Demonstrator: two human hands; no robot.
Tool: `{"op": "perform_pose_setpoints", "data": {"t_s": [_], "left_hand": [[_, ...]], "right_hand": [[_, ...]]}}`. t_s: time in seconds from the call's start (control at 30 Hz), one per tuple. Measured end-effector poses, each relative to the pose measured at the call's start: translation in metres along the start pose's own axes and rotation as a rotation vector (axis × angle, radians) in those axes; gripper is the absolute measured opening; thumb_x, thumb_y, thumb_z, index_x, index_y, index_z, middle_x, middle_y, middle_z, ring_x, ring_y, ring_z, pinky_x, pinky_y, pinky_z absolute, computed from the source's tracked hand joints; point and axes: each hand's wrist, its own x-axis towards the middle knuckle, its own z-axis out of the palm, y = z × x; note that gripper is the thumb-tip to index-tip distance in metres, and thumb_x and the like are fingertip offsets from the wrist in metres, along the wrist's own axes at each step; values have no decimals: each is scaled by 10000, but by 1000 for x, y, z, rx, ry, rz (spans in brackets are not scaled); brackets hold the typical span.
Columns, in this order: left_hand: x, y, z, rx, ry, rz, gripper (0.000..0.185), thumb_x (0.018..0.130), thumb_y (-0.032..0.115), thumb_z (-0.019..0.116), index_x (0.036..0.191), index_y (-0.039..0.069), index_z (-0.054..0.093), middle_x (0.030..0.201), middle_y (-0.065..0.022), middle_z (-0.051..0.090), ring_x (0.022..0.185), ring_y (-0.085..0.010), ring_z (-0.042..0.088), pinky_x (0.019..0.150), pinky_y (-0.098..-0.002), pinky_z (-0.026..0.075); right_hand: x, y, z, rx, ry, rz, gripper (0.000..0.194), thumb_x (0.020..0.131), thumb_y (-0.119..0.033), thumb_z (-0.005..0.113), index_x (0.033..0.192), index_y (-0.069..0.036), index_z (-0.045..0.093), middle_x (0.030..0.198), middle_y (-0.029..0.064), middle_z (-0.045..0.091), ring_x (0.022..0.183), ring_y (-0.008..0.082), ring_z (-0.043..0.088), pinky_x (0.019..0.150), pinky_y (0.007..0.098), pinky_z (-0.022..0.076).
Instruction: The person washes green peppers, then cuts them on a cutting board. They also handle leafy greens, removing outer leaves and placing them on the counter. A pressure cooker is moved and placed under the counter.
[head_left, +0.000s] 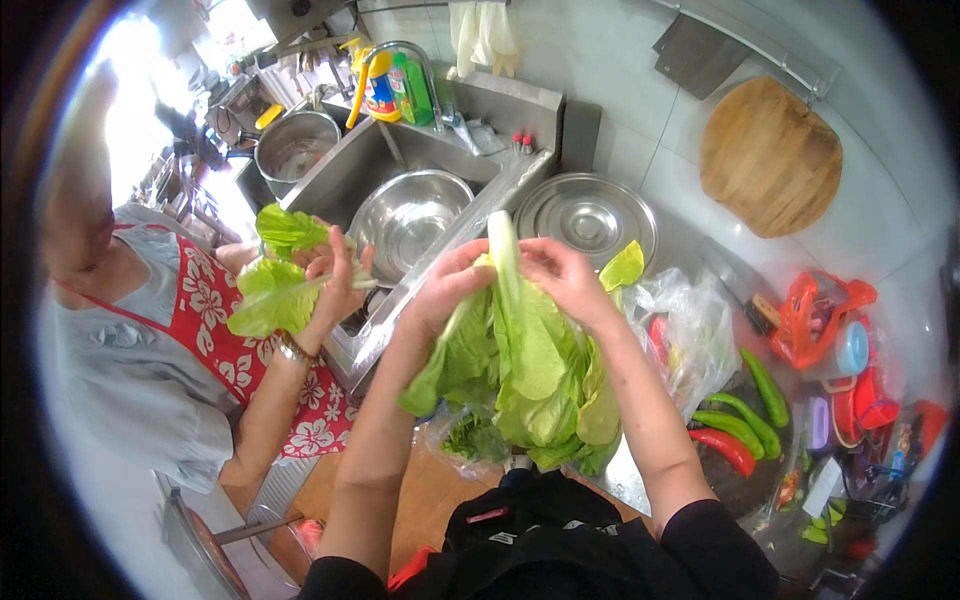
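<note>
Both my hands grip a head of leafy green lettuce (536, 352), its pale stem end up and its leaves hanging down in front of me. My left hand (454, 277) closes on the stems from the left side. On the right, my right hand (559, 274) has its fingers at the base of a thick whitish leaf rib (504, 236). Below the leaves, a clear plastic bag (472, 439) with more greens shows partly; the lettuce hides the rest of it.
At left, a person in a red floral apron (225, 315) holds loose lettuce leaves (281, 292). A steel bowl (412, 217) sits in the sink (480, 165). Right of me are a steel lid (589, 217), a knife (739, 289), green peppers (750, 420) and a red pepper (724, 450).
</note>
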Motion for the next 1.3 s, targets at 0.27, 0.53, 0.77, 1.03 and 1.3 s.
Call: {"op": "perform_pose_setpoints", "data": {"t_s": [0.27, 0.53, 0.77, 1.03, 1.3], "left_hand": [[-12, -33, -8, -4, 238, -98, 359, 889, 231, 618, 1172, 18, 556, 1021, -49, 618, 875, -112, 592, 774, -264, 484], [-13, -34, -15, 367, 299, -43, 325, 816, 170, 673, 1093, 7, 623, 892, -42, 659, 778, -100, 604, 695, -251, 489], [-15, -31, -5, 238, 329, -89, 365, 821, 192, 682, 1129, 10, 607, 939, -73, 657, 800, -128, 620, 706, -268, 506], [-12, -39, -3, -67, 308, -62, 449, 890, 253, 606, 1278, 60, 487, 982, -46, 584, 751, -95, 545, 646, -241, 464], [-11, -53, -5, 10, 287, -58, 411, 875, 234, 623, 1218, 51, 487, 979, -28, 567, 773, -91, 553, 659, -230, 465]], "right_hand": [[-4, -49, 22, -603, -81, 42, 235, 793, -161, 637, 1006, -65, 659, 878, 111, 656, 754, 228, 634, 686, 331, 502], [58, -52, -9, -805, -269, 2, 367, 768, -90, 491, 1072, -145, 689, 757, 49, 695, 614, 151, 629, 587, 284, 493], [49, -13, -1, -369, 33, 53, 259, 851, -183, 585, 1070, -64, 654, 803, 34, 661, 696, 81, 580, 612, 226, 474], [17, -4, 15, 329, 78, 295, 327, 854, -286, 667, 1002, -21, 546, 872, 85, 629, 727, 133, 612, 634, 260, 509], [6, 9, 37, 276, -8, 307, 368, 802, -350, 727, 909, -3, 666, 791, 17, 621, 709, 74, 522, 582, 237, 420]]}}
